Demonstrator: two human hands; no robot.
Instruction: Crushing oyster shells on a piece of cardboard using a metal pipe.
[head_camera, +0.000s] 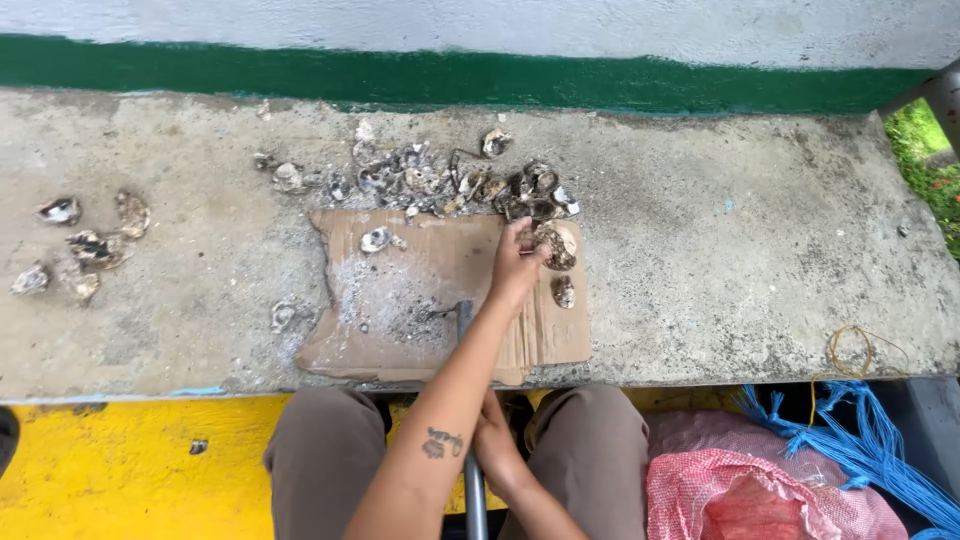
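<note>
The lower end of the grey metal rod (470, 420) ran out of frame at the bottom, and its upper end was partly covered by the forearm crossing above it. The right hand (497, 445) sat low between the knees beside that rod; whether its fingers were wrapped around it could not be told. The left hand (517, 262) reached forward over the torn brown cardboard sheet (400, 300), fingers drawn together and pinching a rough grey-brown oyster shell (556, 245) at the sheet's far right corner. A heap of similar empty shells (440, 182) lay just beyond the cardboard's far edge. The worn concrete ledge (720, 240) lay bare to the right, its near edge dropping to a pink mesh sack (740, 480) and blue cord (860, 440).
</note>
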